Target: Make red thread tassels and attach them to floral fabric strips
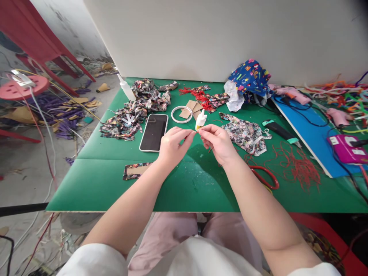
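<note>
Above the middle of the green table, my left hand (176,143) and my right hand (217,142) meet with fingertips pinched together. Whatever lies between them is too small to make out. A bit of red thread shows under my right fingers. Just behind the fingertips stands a small white glue bottle (201,119) with a yellow label, upright and partly hidden. A smartphone (154,133) lies left of my left hand. Under my left forearm is a cardboard strip edged with floral fabric (135,171). Floral fabric (244,132) with a white strip lies beyond my right hand.
Behind are a white ring (181,121), brown card pieces (192,106) and red tassels (202,99). Floral fabric pieces (135,109) and a white bottle (126,88) sit at left. Rightward lie a utility knife (280,131), red cords (304,168), red-handled scissors (268,178) and pink glue guns (293,94).
</note>
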`<state>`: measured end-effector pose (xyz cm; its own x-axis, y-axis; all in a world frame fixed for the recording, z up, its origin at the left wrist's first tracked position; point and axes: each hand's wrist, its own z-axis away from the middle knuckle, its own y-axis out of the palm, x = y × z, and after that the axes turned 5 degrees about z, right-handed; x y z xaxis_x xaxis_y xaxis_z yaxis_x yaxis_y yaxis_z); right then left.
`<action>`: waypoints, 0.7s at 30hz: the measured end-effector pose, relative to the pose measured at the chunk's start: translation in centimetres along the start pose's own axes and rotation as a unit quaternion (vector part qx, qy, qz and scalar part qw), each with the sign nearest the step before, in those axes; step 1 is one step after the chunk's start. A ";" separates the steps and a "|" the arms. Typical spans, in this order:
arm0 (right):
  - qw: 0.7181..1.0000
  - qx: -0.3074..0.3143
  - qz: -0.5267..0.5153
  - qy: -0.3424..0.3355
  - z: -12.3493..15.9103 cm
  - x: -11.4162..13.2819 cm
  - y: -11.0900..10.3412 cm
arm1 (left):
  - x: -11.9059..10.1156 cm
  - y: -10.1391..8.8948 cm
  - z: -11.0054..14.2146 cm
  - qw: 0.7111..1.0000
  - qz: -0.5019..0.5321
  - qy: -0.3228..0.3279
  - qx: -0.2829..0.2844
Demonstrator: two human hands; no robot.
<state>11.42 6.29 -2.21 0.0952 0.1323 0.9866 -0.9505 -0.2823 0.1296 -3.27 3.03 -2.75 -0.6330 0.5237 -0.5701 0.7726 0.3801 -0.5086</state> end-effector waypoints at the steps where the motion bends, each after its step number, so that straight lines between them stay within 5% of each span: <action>1: 1.000 0.007 0.002 -0.003 0.0 0.0 0.0 | -0.1 -0.1 0.0 0.999 0.015 -0.029 -0.009; 7: 0.999 0.013 0.033 -0.019 -0.1 -0.4 -0.1 | -0.3 -0.3 -0.1 0.962 0.177 -0.205 -0.043; 10: 0.997 0.021 0.074 -0.020 -0.4 -0.8 -0.3 | -0.2 -0.2 -0.2 0.949 0.208 -0.232 -0.045; 15: 0.971 -0.028 0.182 -0.151 -0.2 -0.4 -0.4 | 0.0 0.1 0.0 0.989 0.090 -0.120 0.016; 21: 0.927 0.007 0.273 -0.259 0.6 0.2 0.0 | 0.6 0.5 0.3 0.997 -0.016 0.002 0.071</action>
<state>11.57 5.72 -1.94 -0.2659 -0.5056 0.8208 -0.8955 -0.1857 -0.4044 -3.31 3.31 -3.50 -0.6564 0.5160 -0.5503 0.7375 0.2854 -0.6121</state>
